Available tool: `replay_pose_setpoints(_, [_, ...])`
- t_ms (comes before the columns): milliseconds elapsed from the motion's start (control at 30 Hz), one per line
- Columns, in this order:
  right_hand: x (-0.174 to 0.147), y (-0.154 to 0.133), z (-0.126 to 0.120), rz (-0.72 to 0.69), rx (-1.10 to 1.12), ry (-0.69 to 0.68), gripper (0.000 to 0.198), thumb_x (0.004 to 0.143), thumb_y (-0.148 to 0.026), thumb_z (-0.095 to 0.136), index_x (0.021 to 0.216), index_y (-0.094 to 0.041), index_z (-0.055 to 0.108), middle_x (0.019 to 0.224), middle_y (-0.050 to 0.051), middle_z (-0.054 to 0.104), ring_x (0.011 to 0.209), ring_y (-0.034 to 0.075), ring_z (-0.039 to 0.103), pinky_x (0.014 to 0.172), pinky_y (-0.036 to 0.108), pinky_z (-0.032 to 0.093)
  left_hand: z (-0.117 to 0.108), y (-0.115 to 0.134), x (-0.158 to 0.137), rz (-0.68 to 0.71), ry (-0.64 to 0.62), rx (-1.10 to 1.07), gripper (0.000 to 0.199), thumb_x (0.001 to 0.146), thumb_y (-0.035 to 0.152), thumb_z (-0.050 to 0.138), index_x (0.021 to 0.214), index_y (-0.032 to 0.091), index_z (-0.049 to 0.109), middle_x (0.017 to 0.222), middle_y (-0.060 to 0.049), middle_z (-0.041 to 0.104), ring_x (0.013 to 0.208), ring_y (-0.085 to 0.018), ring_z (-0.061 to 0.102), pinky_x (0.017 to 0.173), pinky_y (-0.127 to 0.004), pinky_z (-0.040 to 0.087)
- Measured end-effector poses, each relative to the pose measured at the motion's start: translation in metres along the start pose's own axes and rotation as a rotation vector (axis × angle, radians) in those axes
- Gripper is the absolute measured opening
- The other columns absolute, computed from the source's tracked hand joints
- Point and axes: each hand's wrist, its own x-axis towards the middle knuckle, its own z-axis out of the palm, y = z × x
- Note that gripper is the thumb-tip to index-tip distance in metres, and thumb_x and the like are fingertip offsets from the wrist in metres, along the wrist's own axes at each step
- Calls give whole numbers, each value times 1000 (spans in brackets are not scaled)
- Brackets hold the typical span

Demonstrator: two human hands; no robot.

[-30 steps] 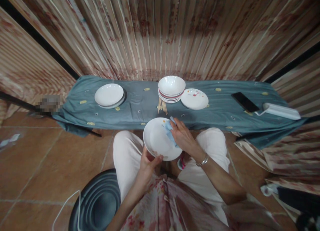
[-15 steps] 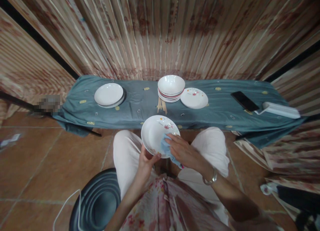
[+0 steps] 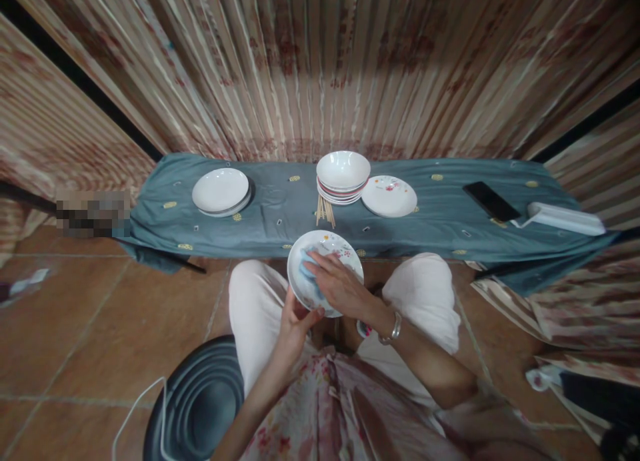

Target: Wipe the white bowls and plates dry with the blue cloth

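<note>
Over my lap, a white plate with printed flowers (image 3: pixel 327 242) is tilted toward me. My left hand (image 3: pixel 296 318) grips its lower left rim, thumb on the inner face. My right hand (image 3: pixel 337 281) presses a light blue cloth (image 3: pixel 309 266) against the plate's inside, left of the middle. Part of the cloth is hidden under my fingers. Just beyond the plate, several wooden chopsticks (image 3: pixel 326 211) lie on the table in front of a stack of white bowls (image 3: pixel 343 170). A flowered plate (image 3: pixel 389 196) rests beside that stack.
The low table has a blue-green cloth (image 3: pixel 425 231). Two or so stacked white plates (image 3: pixel 221 190) stand at its left. A black phone (image 3: pixel 491 202) and a white object (image 3: pixel 566 218) lie at the right. A dark round basin (image 3: pixel 200 401) sits on the floor at my left.
My right hand has slid the blue cloth left and slightly up across the plate, from its lower right side. My left hand keeps its grip; the plate has shifted slightly right.
</note>
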Motion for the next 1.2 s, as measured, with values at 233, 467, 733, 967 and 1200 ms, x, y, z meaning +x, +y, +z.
replay_pose_setpoints(233, [-4, 28, 5, 102, -80, 73, 45, 96, -8, 32, 136, -7, 51, 147, 21, 46, 139, 27, 39, 113, 50, 38, 3, 3, 0, -38, 10, -41, 84, 59, 21, 84, 136, 24, 50, 121, -7, 70, 106, -22, 66, 92, -32, 50])
replay_pose_setpoints(467, [-32, 24, 8, 109, -109, 86, 40, 94, -8, 35, 127, -4, 57, 131, 22, 59, 131, 28, 49, 111, 50, 41, 1, 7, 4, -19, 59, -37, 84, 58, 21, 83, 136, 25, 51, 125, -7, 67, 110, -23, 64, 92, -31, 50])
replay_pose_setpoints(733, [-45, -17, 0, 63, 113, 83, 35, 99, -17, 34, 125, -12, 57, 134, 18, 58, 128, 25, 51, 107, 48, 45, 3, 9, 7, -6, 72, -64, 72, 62, 24, 81, 130, 26, 56, 114, -4, 72, 96, -18, 68, 81, -26, 52])
replay_pose_setpoints(967, [-42, -38, -4, -57, 217, 78, 32, 99, -22, 42, 127, -13, 53, 134, 15, 57, 129, 24, 49, 108, 46, 43, -2, 15, 6, -32, 116, -132, 60, 60, 24, 83, 117, 23, 63, 94, 0, 74, 80, -14, 68, 68, -20, 53])
replay_pose_setpoints(1200, [-58, -17, -8, -65, -6, 14, 33, 94, -11, 44, 125, -12, 55, 132, 15, 58, 123, 26, 52, 102, 45, 48, -1, 18, 3, -87, 110, -117, 73, 60, 29, 82, 128, 23, 57, 107, -7, 75, 89, -22, 71, 67, -26, 56])
